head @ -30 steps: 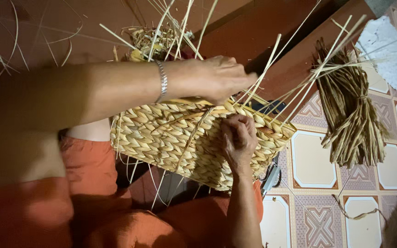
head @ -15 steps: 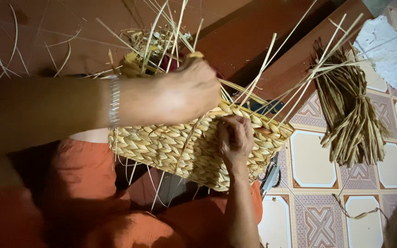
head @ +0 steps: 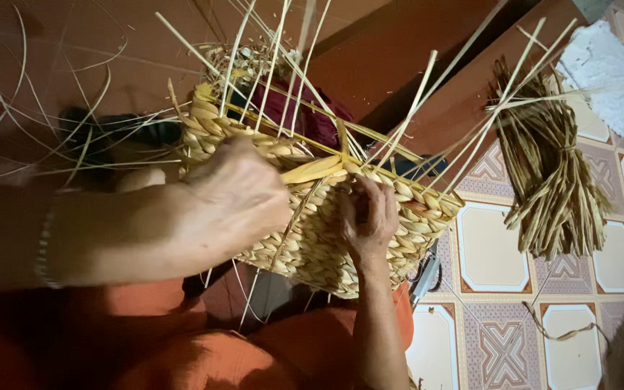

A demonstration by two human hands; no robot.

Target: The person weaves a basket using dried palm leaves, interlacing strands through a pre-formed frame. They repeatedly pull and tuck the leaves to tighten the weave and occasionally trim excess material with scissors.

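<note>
Fingers of the right hand [head: 367, 220] curled over the basket [head: 312, 238] rim, pinching a flat strand [head: 312, 170]. Left hand [head: 236, 202], fingers bent, pressed the basket's side, forearm level.

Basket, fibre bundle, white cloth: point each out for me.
Basket [head: 312, 245], head view, woven side wall.
Fibre bundle [head: 554, 195], head view, middle of the stalks.
White cloth [head: 601, 72], head view, its centre.

Half-woven straw basket [head: 319, 238], tilted on lap, stakes upright
</note>
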